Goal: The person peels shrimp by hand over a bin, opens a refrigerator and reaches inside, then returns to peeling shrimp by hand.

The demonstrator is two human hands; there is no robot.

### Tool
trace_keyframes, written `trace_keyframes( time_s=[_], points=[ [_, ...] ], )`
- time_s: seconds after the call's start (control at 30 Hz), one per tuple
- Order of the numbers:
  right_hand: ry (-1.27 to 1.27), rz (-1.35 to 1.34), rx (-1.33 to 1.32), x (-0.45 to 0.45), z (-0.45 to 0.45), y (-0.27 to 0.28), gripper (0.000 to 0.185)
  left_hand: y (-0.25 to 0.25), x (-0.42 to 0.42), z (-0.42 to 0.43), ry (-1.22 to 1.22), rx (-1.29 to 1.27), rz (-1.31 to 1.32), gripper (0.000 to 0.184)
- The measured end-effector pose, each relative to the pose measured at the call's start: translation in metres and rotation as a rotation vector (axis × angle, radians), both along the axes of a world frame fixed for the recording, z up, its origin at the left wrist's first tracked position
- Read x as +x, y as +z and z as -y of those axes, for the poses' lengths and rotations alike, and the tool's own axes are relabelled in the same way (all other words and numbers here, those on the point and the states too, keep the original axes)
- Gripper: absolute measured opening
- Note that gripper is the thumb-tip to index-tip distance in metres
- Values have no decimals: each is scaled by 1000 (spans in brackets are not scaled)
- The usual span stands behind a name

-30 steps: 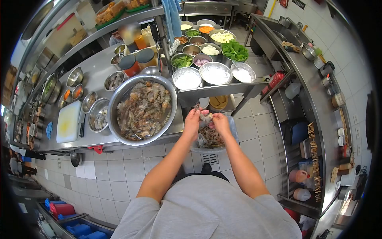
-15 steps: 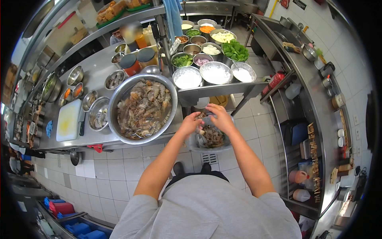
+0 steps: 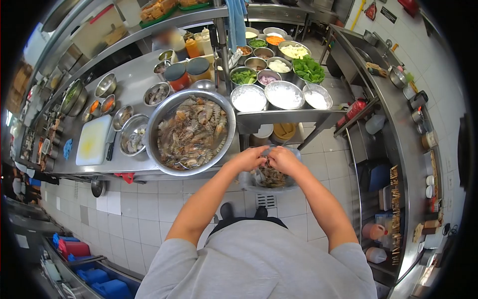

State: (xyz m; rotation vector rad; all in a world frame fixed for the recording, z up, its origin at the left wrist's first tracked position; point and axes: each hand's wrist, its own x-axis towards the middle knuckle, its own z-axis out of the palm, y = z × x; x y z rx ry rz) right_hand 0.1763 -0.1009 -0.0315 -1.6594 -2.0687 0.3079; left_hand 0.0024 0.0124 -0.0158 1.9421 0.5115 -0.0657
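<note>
Over a plastic-lined bin [image 3: 247, 185] in front of me, both hands are drawn close together. My left hand [image 3: 250, 159] has its fingertips pinched on a small shrimp, mostly covered by the fingers. From the other side my right hand [image 3: 284, 160] grips the same shrimp, its fingers curled inward. Brown shrimp shells and heads [image 3: 273, 178] lie in the bin just below. To the left, a large steel basin [image 3: 155, 162] on the counter's edge holds many whole shrimp [image 3: 191, 130] in liquid. A smaller steel bowl [image 3: 140, 122] beside it contains pale peeled shrimp [image 3: 134, 142].
A white cutting board [image 3: 93, 142] and a knife [image 3: 110, 145] lie left of the bowls. Beyond the bin, steel containers with white powder [image 3: 284, 94], lettuce [image 3: 308, 70] and chopped vegetables fill a stand. A steel counter [image 3: 393, 104] with shelves runs along the right.
My hands have come together from being apart with fingers spread, and now pinch above the bin. The view has shifted slightly, moving the counter and basin rightward in the picture.
</note>
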Motion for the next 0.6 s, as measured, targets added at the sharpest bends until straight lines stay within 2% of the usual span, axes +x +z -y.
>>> trace_keyframes(
  time_s=[0.03,0.07,0.13,0.17,0.23,0.27,0.33,0.37,0.43,0.47,0.53,0.57,0.6],
  points=[
    [-13,-33,36,0,1,-3,13,-5,-1,3,-14,191,71,60],
    [-8,-33,36,0,2,-6,13,-8,-1,6,-9,191,72,60],
    [-283,-328,-162,-2,4,-9,16,-11,-2,11,-50,563,332,61],
    [-281,-326,-161,-2,5,-12,16,-11,-3,11,-48,564,333,61],
    [-430,-945,-350,0,3,-25,19,3,-8,15,-76,673,347,60],
    [-430,-946,-350,2,3,-32,19,9,-11,15,-76,673,346,60],
    [-453,-1436,-381,3,4,-32,19,13,-17,15,15,615,390,53],
    [-458,-1436,-382,4,6,-32,19,9,-17,13,13,610,391,53],
    [-618,-1379,-314,-1,10,-17,18,6,-20,8,417,-236,556,46],
    [-621,-1381,-314,3,12,-32,18,4,-24,3,415,-238,554,46],
    [-632,-703,-194,17,16,-74,19,27,-36,-10,591,-646,456,39],
    [-630,-702,-194,19,17,-76,19,21,-40,-16,628,-752,489,32],
    [-631,-570,-214,17,15,-74,24,21,-43,-18,632,-751,493,32]
  ],
)
